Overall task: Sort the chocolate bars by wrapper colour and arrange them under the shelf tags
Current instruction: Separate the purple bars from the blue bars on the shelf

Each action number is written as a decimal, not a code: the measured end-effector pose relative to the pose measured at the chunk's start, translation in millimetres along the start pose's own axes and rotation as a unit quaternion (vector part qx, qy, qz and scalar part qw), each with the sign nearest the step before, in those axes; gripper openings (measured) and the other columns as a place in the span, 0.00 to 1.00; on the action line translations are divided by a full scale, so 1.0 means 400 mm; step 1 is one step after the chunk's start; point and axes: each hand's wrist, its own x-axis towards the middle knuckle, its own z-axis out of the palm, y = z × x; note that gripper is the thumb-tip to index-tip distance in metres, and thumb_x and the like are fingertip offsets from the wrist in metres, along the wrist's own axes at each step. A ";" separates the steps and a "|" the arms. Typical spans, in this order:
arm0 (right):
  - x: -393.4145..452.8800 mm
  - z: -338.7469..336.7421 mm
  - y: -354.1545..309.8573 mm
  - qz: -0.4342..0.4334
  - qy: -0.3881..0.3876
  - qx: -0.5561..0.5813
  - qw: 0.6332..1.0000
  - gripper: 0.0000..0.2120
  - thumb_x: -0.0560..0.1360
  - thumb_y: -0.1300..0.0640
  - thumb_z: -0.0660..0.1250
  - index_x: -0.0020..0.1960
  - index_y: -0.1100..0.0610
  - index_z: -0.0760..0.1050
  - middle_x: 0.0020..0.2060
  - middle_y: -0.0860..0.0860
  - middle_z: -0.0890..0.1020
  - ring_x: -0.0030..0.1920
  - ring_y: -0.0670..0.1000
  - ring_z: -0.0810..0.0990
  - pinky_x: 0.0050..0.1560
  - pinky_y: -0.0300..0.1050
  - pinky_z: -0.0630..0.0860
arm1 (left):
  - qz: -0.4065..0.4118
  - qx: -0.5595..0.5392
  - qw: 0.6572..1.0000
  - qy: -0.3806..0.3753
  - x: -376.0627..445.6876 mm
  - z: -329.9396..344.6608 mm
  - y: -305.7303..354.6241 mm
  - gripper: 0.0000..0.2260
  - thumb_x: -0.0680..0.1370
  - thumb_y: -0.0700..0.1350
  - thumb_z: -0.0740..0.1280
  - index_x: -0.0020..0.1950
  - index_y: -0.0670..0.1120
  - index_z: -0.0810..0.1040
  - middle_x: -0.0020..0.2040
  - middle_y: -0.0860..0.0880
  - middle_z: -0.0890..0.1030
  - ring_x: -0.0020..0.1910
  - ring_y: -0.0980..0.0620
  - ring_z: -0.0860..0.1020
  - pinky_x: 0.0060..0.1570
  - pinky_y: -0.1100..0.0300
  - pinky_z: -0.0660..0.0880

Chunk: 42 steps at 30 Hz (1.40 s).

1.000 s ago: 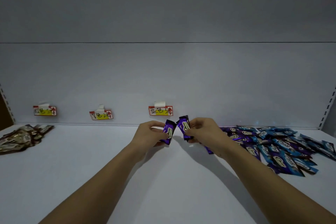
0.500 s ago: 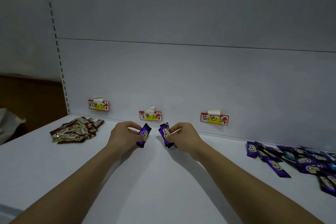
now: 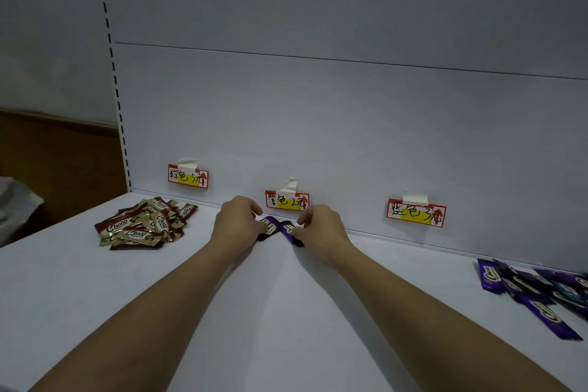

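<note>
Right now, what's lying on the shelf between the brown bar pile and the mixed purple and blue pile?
In the head view, only two purple bars, one held by each hand, left and right.

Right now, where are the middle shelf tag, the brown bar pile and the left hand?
middle shelf tag (image 3: 287,200): head view, yellow centre.
brown bar pile (image 3: 144,224): head view, pile's middle.
left hand (image 3: 237,221): head view, back of hand.

the frame was dim and bluish, with soft shadows beneath the forearms and wide-angle bending at the edges.
</note>
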 end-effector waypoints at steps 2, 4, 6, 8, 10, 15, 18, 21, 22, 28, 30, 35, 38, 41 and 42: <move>-0.003 -0.005 0.000 -0.012 0.004 -0.006 1.000 0.10 0.75 0.58 0.70 0.56 0.59 0.79 0.52 0.54 0.80 0.53 0.54 0.78 0.52 0.46 0.76 | 0.005 0.014 1.000 0.004 -0.005 -0.003 0.004 0.15 0.72 0.46 0.74 0.58 0.48 0.80 0.56 0.48 0.81 0.53 0.49 0.78 0.55 0.55 0.75; -0.008 -0.019 0.003 -0.021 0.007 -0.011 1.000 0.08 0.76 0.58 0.67 0.54 0.58 0.79 0.52 0.54 0.81 0.54 0.54 0.78 0.54 0.48 0.76 | 0.006 0.023 1.000 0.003 -0.015 -0.006 0.016 0.15 0.73 0.48 0.73 0.60 0.50 0.79 0.57 0.50 0.81 0.55 0.49 0.77 0.59 0.50 0.74; -0.021 -0.042 0.010 -0.028 0.004 -0.012 1.000 0.08 0.77 0.58 0.65 0.53 0.57 0.80 0.51 0.53 0.81 0.52 0.54 0.79 0.53 0.47 0.76 | 0.013 0.032 0.999 0.001 -0.034 -0.003 0.035 0.14 0.74 0.50 0.72 0.60 0.52 0.79 0.57 0.51 0.80 0.56 0.49 0.77 0.59 0.50 0.73; -0.043 -0.073 0.026 -0.041 -0.007 -0.016 0.999 0.08 0.77 0.56 0.64 0.52 0.55 0.80 0.50 0.52 0.82 0.50 0.52 0.79 0.50 0.46 0.76 | 0.032 0.047 0.998 0.005 -0.062 0.008 0.063 0.13 0.75 0.52 0.70 0.59 0.53 0.79 0.57 0.52 0.81 0.55 0.49 0.77 0.59 0.51 0.74; -0.075 -0.116 0.052 -0.065 -0.018 -0.042 0.997 0.09 0.77 0.53 0.63 0.53 0.53 0.80 0.50 0.50 0.82 0.49 0.51 0.79 0.49 0.45 0.76 | 0.061 0.075 0.995 0.015 -0.094 0.027 0.096 0.13 0.76 0.53 0.67 0.60 0.54 0.79 0.58 0.53 0.81 0.56 0.50 0.77 0.58 0.51 0.74; -0.181 -0.263 0.151 -0.092 -0.016 -0.133 0.987 0.11 0.78 0.47 0.61 0.52 0.49 0.79 0.48 0.46 0.82 0.47 0.48 0.78 0.49 0.48 0.78 | 0.123 0.124 0.985 0.002 -0.180 0.101 0.209 0.15 0.77 0.58 0.63 0.61 0.56 0.78 0.59 0.54 0.80 0.59 0.52 0.75 0.56 0.53 0.73; -0.239 -0.366 0.232 -0.072 -0.013 -0.160 0.984 0.10 0.78 0.47 0.61 0.49 0.49 0.80 0.46 0.47 0.82 0.46 0.49 0.78 0.48 0.49 0.78 | 0.149 0.135 0.979 -0.043 -0.227 0.174 0.299 0.16 0.77 0.59 0.62 0.61 0.57 0.78 0.60 0.54 0.79 0.59 0.52 0.74 0.56 0.52 0.74; -0.272 -0.475 0.321 -0.025 0.004 -0.160 0.987 0.09 0.77 0.50 0.62 0.45 0.49 0.80 0.44 0.47 0.83 0.43 0.49 0.80 0.48 0.49 0.79 | 0.154 0.099 0.979 -0.090 -0.269 0.253 0.394 0.15 0.77 0.58 0.63 0.61 0.57 0.78 0.60 0.54 0.79 0.58 0.52 0.76 0.57 0.53 0.74; -0.279 -0.509 0.352 -0.006 0.011 -0.155 0.988 0.08 0.76 0.51 0.62 0.44 0.49 0.79 0.42 0.48 0.83 0.40 0.49 0.80 0.45 0.47 0.79 | 0.155 0.086 0.979 -0.102 -0.281 0.280 0.424 0.14 0.76 0.58 0.63 0.60 0.57 0.78 0.59 0.55 0.79 0.57 0.52 0.76 0.56 0.54 0.74; -0.271 -0.640 0.479 0.054 0.014 -0.151 0.987 0.04 0.76 0.55 0.67 0.42 0.51 0.79 0.42 0.50 0.83 0.43 0.50 0.80 0.41 0.41 0.72 | 0.154 0.043 0.976 -0.144 -0.314 0.407 0.574 0.16 0.76 0.55 0.66 0.61 0.51 0.78 0.59 0.51 0.80 0.54 0.50 0.78 0.56 0.53 0.76; -0.262 -0.644 0.492 0.054 0.023 -0.140 0.988 0.04 0.76 0.55 0.67 0.42 0.52 0.79 0.42 0.49 0.82 0.43 0.50 0.80 0.42 0.41 0.73 | 0.141 0.032 0.978 -0.149 -0.314 0.441 0.603 0.16 0.75 0.57 0.67 0.58 0.49 0.79 0.56 0.50 0.81 0.53 0.49 0.78 0.53 0.54 0.76; -0.287 -0.610 0.507 0.058 0.060 -0.139 0.987 0.07 0.75 0.51 0.67 0.44 0.54 0.77 0.43 0.51 0.81 0.45 0.52 0.79 0.43 0.46 0.76 | 0.130 0.025 0.981 -0.143 -0.309 0.498 0.616 0.10 0.72 0.56 0.70 0.41 0.50 0.78 0.43 0.50 0.82 0.45 0.49 0.79 0.46 0.55 0.77; -0.307 -0.602 0.502 0.070 -0.010 -0.189 0.979 0.14 0.71 0.48 0.71 0.46 0.58 0.76 0.41 0.52 0.80 0.44 0.54 0.78 0.37 0.46 0.70 | 0.120 -0.023 0.980 -0.158 -0.292 0.493 0.598 0.04 0.72 0.49 0.73 0.42 0.51 0.80 0.42 0.50 0.82 0.45 0.49 0.79 0.47 0.54 0.77; -0.312 -0.599 0.499 0.070 -0.031 -0.181 0.980 0.16 0.68 0.50 0.74 0.49 0.60 0.77 0.44 0.53 0.81 0.44 0.53 0.79 0.38 0.45 0.73 | 0.111 -0.099 0.975 -0.165 -0.285 0.479 0.580 0.03 0.71 0.43 0.75 0.41 0.49 0.82 0.40 0.49 0.83 0.44 0.48 0.81 0.48 0.53 0.78; -0.312 -0.600 0.500 0.076 -0.034 -0.171 0.982 0.17 0.68 0.51 0.75 0.50 0.60 0.78 0.45 0.54 0.82 0.43 0.52 0.79 0.39 0.45 0.73 | 0.105 -0.135 0.970 -0.172 -0.288 0.475 0.577 0.03 0.71 0.42 0.75 0.42 0.48 0.83 0.39 0.48 0.84 0.42 0.49 0.82 0.48 0.53 0.79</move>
